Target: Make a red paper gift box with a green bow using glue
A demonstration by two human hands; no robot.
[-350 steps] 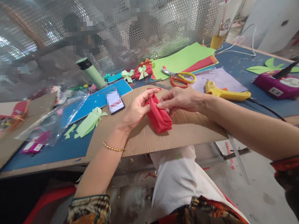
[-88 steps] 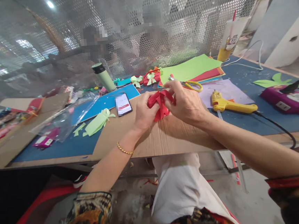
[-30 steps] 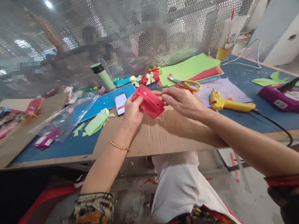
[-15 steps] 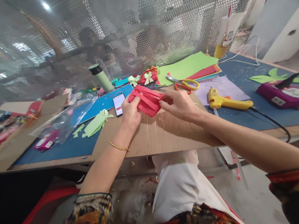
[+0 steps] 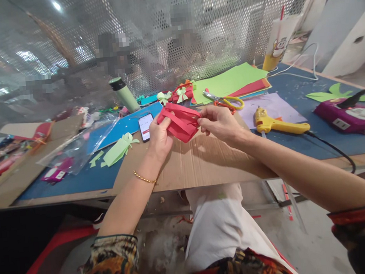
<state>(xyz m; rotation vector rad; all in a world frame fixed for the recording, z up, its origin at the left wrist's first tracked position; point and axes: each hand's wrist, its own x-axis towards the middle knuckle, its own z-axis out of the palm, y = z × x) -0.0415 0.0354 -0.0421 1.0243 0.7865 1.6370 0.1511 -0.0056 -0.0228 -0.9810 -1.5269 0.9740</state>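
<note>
A folded red paper piece [image 5: 183, 126], with several parallel strips, is held above the brown cardboard [image 5: 185, 166]. My left hand [image 5: 160, 136] grips its left side, thumb on top. At the right edge of the paper, my right hand [image 5: 221, 123] pinches the end of a strip between thumb and fingers. Behind the paper lie scissors with yellow and orange handles [image 5: 233, 102]. A phone [image 5: 146, 126] with a lit screen lies just left of the paper.
A yellow glue gun [image 5: 280, 126] rests right of the cardboard, near a purple power socket [image 5: 348, 116]. Green paper sheets [image 5: 229, 81] lie behind. A green bottle [image 5: 124, 94] stands at the back; cut green paper [image 5: 118, 150] lies left. A drink cup [image 5: 275, 45] stands back right.
My right hand has shifted slightly, its fingers now curled more at the paper's right edge. The strips there look a little more spread. My left hand keeps its hold.
</note>
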